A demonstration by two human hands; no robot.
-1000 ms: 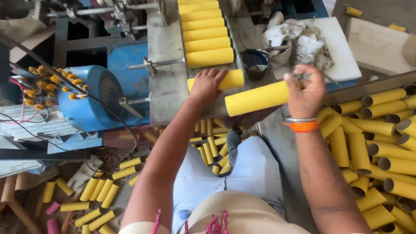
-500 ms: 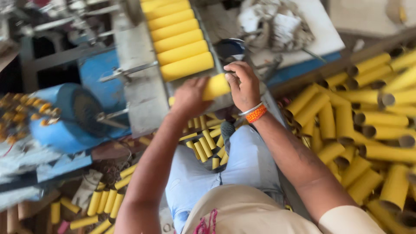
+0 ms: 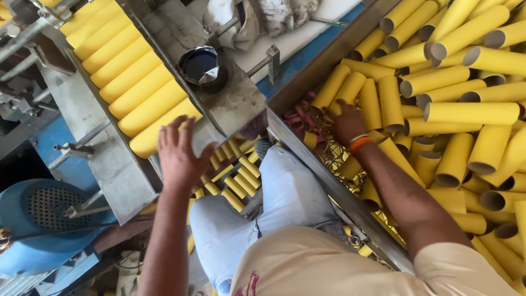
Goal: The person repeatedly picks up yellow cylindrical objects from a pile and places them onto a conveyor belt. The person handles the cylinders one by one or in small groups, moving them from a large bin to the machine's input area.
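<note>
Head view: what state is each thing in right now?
Left hand: open, flat on the lowest tube.
Right hand: down among the bin's tubes; grip unclear.
Tube row: lying side by side on the metal chute.
Bin tubes: loosely heaped.
Dark cup: upright.

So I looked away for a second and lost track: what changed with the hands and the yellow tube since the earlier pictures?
The long yellow tube that both hands held has been let go; it now lies as the nearest one in the row on the metal chute. The left hand rests open against it. The right hand has swung right, down into the bin of yellow tubes. The dark paint cup stayed put.
</note>
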